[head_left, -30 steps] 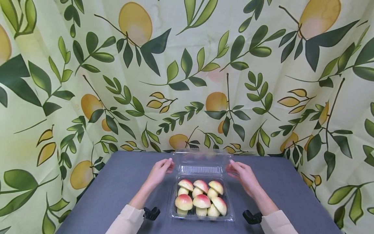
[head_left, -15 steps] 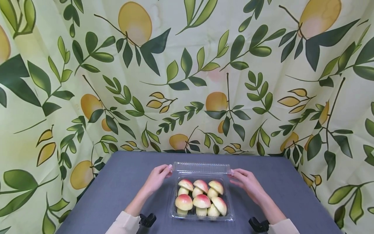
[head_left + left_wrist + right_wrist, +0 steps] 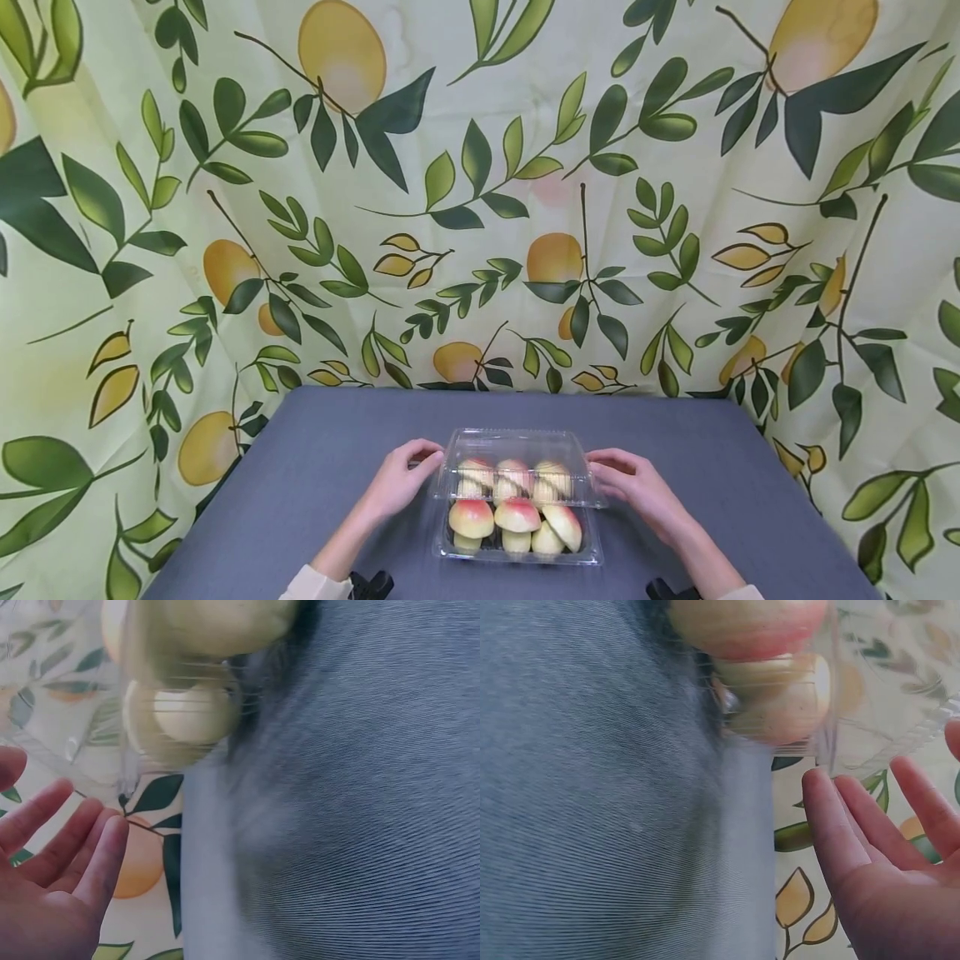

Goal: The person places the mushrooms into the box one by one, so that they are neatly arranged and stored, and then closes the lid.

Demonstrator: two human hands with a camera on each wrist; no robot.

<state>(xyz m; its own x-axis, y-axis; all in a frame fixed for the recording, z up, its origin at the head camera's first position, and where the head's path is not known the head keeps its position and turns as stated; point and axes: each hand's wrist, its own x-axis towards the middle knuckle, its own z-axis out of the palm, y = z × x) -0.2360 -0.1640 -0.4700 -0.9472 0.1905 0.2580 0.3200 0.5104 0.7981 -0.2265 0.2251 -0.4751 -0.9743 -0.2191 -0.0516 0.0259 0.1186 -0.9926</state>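
Note:
A clear plastic clamshell box (image 3: 442, 546) stands on the table with several cream mushroom-shaped pieces (image 3: 517, 517) inside, their caps blushed red. Its hinged lid (image 3: 517, 437) is tilted forward over the back row, while the front row is uncovered. My left hand (image 3: 403, 479) holds the lid's left edge by thumb and fingertips. On the opposite side, my right hand (image 3: 633, 482) holds the right edge the same way. Both wrist views show the fingertips of the left hand (image 3: 60, 862) and right hand (image 3: 889, 862) at the lid's rim, the other fingers fairly straight.
A grey cloth-covered table (image 3: 337, 425) lies under the box. Behind and beside it hangs a curtain (image 3: 480, 250) printed with fruit and leaves. Black wrist mounts (image 3: 371, 586) sit near the cuffs.
The lid has swung from upright at the back, forward and down over the rear row. Both hands have moved with it, lower and nearer to me. The box has stayed in place.

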